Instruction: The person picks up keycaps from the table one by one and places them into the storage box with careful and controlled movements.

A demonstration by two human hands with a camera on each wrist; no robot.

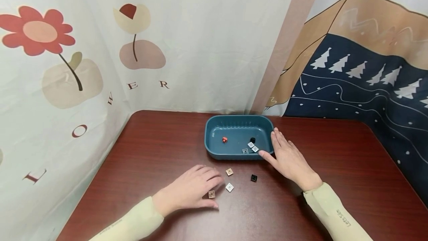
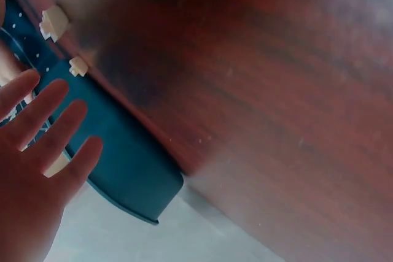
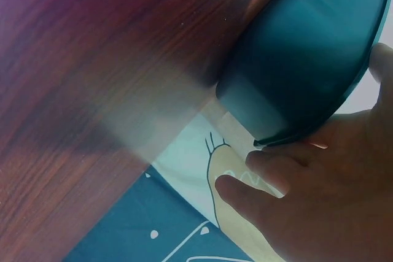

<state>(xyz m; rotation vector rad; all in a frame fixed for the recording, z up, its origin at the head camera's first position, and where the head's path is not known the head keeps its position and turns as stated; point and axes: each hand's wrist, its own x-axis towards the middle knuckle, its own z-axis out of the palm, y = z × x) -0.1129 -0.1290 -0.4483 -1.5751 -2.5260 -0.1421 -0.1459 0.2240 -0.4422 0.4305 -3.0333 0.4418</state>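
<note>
My left hand [image 1: 192,188] hovers low over the table, fingers loosely bent and thumb apart. In the gap between its thumb and index finger lies a brown square piece [image 1: 211,194]; contact cannot be made out. Just right of the fingertips are a tan square piece [image 1: 229,172] and a white square piece [image 1: 229,187]. A black square piece [image 1: 254,178] lies farther right. With fairly straight fingers, my right hand [image 1: 290,159] rests against the right end of the blue tray [image 1: 214,155], its thumb at the front rim.
Inside the tray are a red piece [image 1: 224,140], a black piece [image 1: 252,140] and several pale or grey square pieces [image 1: 255,148]. A printed curtain [image 1: 200,47] hangs behind the brown wooden table [image 1: 150,140].
</note>
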